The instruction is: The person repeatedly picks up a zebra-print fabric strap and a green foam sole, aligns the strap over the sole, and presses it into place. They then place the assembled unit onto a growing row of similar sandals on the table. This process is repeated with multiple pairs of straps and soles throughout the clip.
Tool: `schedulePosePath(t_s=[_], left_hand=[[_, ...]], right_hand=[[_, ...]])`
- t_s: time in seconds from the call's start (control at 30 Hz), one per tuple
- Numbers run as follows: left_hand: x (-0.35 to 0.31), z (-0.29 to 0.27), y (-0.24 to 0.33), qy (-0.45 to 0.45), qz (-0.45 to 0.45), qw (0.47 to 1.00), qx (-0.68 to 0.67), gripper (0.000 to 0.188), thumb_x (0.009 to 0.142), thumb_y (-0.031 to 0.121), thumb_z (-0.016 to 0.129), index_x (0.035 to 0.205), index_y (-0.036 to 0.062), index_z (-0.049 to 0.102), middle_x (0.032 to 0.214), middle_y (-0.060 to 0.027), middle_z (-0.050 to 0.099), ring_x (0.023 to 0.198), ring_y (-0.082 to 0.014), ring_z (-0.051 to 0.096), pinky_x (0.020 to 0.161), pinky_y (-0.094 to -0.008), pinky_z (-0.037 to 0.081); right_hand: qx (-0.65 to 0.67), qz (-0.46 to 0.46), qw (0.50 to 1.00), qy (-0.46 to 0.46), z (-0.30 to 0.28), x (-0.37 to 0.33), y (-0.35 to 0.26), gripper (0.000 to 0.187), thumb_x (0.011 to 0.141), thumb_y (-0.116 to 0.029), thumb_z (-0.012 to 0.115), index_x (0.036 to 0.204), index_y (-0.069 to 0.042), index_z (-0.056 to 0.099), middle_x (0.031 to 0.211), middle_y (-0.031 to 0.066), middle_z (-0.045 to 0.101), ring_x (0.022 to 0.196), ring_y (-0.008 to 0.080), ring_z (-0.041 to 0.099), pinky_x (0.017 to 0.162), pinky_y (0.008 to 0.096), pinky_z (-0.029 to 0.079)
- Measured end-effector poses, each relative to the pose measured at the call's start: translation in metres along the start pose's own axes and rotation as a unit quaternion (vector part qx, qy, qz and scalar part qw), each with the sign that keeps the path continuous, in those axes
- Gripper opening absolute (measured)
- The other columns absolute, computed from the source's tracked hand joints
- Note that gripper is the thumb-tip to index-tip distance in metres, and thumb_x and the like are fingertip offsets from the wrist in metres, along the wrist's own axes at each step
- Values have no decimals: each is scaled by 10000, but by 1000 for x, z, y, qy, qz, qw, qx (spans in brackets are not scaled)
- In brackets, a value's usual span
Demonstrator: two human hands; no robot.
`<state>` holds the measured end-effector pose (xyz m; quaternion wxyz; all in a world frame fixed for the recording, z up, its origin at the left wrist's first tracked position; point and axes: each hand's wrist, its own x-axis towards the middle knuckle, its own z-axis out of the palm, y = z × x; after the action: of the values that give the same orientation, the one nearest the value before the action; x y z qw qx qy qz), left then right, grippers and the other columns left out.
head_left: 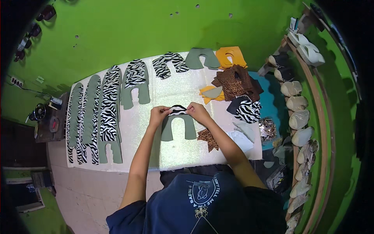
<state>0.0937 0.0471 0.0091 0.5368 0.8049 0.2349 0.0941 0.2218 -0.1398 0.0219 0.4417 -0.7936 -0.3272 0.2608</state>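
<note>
On the pale, shimmering table (156, 156), a grey-green U-shaped shoe upper piece (167, 129) lies with its opening toward me. A curved zebra-print piece (178, 110) spans its far, rounded end. My left hand (158, 116) pinches the left end of the zebra-print piece between thumb and fingers. At the opposite end, my right hand (198, 112) pinches it too. Whether the fingers also grip the green edge beneath, I cannot tell. Under my right forearm is a leopard-print scrap (208, 139), partly covered by the arm.
Overlapping rows of green and zebra-print pieces (110, 101) fill the table's left side. Along the back lie a green stack (202, 58) and a yellow stack (231, 57). Brown leopard-print pieces (235, 84) pile up at right. Shoe lasts (298, 119) line a wooden rack near the right wall.
</note>
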Motion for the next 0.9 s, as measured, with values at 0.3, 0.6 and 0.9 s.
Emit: schedulePosePath(t_s=[0.3, 0.6, 0.9], left_hand=[[0, 2, 2, 3, -8, 1000, 4, 213, 748, 139, 709, 891, -16, 681, 783, -90, 675, 696, -109, 610, 660, -246, 489], [-1, 3, 3, 6, -17, 1000, -10, 226, 765, 133, 690, 928, -23, 671, 805, -95, 678, 715, -120, 620, 675, -248, 494], [3, 4, -8, 4, -10, 1000, -11, 215, 770, 108, 681, 938, -25, 665, 804, -99, 676, 709, -119, 617, 664, -242, 492]], right_hand=[[-16, -3, 1000, 3, 5, 5, 8, 203, 755, -142, 680, 849, 8, 583, 718, 100, 612, 668, 161, 584, 606, 287, 465], [-24, 7, 1000, 0, 8, 7, 12, 190, 765, -141, 669, 851, 1, 577, 713, 89, 605, 654, 152, 576, 613, 282, 469], [-33, -4, 999, -1, 9, 6, 12, 195, 768, -144, 662, 860, 2, 570, 709, 88, 606, 647, 159, 581, 606, 288, 469]])
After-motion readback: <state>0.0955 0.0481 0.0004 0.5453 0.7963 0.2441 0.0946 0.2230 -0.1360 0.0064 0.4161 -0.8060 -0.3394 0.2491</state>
